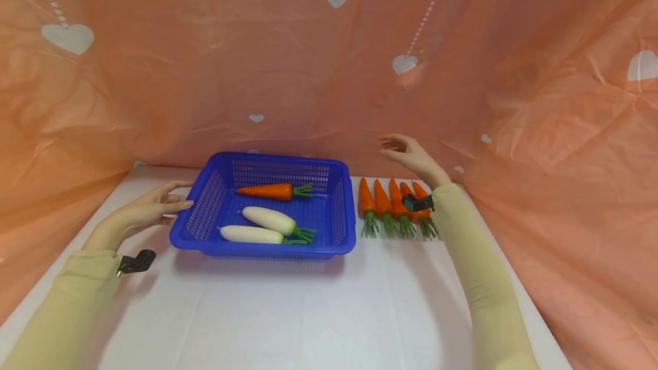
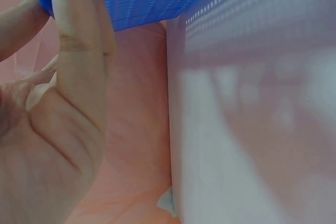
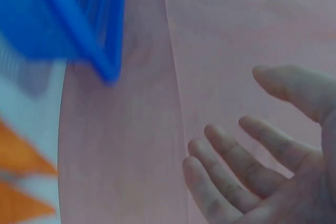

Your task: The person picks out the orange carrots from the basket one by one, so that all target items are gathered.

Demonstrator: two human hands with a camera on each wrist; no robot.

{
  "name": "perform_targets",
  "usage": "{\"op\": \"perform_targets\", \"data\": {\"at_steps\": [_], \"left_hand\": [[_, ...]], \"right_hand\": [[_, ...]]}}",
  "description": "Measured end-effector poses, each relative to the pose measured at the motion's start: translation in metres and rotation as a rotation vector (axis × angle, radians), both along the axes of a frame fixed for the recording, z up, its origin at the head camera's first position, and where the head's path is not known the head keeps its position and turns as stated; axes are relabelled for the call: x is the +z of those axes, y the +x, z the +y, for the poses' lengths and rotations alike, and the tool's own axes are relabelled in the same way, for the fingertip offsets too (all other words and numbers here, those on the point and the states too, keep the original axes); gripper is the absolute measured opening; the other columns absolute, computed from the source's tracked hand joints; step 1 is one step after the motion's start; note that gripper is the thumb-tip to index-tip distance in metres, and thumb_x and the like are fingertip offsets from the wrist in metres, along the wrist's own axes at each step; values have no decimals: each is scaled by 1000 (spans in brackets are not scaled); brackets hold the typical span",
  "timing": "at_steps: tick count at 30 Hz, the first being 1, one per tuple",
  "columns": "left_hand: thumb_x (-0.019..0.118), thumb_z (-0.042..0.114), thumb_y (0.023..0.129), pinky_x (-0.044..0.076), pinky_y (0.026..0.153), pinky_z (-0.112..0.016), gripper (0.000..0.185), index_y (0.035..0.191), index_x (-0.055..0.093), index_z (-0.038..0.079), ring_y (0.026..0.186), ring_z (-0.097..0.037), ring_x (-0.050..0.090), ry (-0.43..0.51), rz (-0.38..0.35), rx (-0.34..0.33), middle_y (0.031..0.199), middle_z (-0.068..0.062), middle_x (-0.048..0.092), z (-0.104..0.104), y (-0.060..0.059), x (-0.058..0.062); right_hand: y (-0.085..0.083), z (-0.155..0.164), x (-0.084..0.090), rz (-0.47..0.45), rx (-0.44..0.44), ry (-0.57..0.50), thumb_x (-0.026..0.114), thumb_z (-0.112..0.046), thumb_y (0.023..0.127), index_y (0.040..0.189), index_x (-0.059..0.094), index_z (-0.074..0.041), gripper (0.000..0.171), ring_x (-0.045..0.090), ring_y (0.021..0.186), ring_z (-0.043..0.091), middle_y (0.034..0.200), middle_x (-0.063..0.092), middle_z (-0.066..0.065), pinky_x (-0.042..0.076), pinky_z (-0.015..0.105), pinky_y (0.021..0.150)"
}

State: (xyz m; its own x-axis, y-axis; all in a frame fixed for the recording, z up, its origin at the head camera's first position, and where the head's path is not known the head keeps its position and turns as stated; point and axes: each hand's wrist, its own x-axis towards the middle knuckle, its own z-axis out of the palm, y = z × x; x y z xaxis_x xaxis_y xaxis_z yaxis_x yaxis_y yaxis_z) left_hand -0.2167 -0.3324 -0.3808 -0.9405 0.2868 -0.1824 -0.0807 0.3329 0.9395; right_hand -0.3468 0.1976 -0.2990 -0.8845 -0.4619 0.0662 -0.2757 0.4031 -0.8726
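My left hand [image 1: 141, 210] grips the left rim of a blue plastic basket [image 1: 267, 249]; in the left wrist view the thumb and fingers [image 2: 79, 40] lie on either side of the rim. Inside the basket are an orange carrot [image 1: 267, 191] near the back and two white radishes [image 1: 269, 219] with green stems toward the front. Raised above the table, my right hand [image 1: 411, 156] holds nothing, its fingers spread and slightly bent in the right wrist view. Beneath and beside it lies a row of several carrots [image 1: 366, 201], green stems toward me, partly hidden by the right wrist.
The basket stands on a white tabletop [image 1: 288, 313]. An orange-pink curtain [image 1: 288, 61] with white hearts hangs along the back and both sides, close behind the basket. Each wrist carries a small black camera [image 1: 137, 262] on a strap.
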Motion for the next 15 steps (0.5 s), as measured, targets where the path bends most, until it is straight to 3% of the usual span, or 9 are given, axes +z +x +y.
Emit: {"op": "perform_targets", "data": {"at_steps": [4, 8, 15], "left_hand": [[53, 20, 90, 49, 72, -36, 63, 138, 13, 7, 83, -23, 61, 10, -8, -2, 99, -13, 56, 1, 1, 0], [53, 20, 90, 49, 73, -35, 62, 137, 14, 8, 84, -23, 60, 7, -7, 1, 101, -13, 55, 1, 0, 0], [53, 20, 90, 49, 74, -35, 62, 137, 14, 8, 86, -24, 60, 7, -10, -1, 101, -15, 55, 1, -1, 1]], "right_hand": [[-4, -39, -1, 45, 127, -2, 60, -20, 85, 128, 44, -14, 47, 44, 112, 24, 122, 49, 10, 35, 40, 93], [-10, -73, -7, 34, 250, 2, 61, -16, 84, 131, 41, -12, 52, 41, 117, 28, 126, 46, 11, 36, 40, 93], [-15, -128, -25, 70, 427, 84, 66, -10, 80, 130, 40, -2, 57, 41, 117, 32, 126, 45, 17, 35, 39, 94]]}}
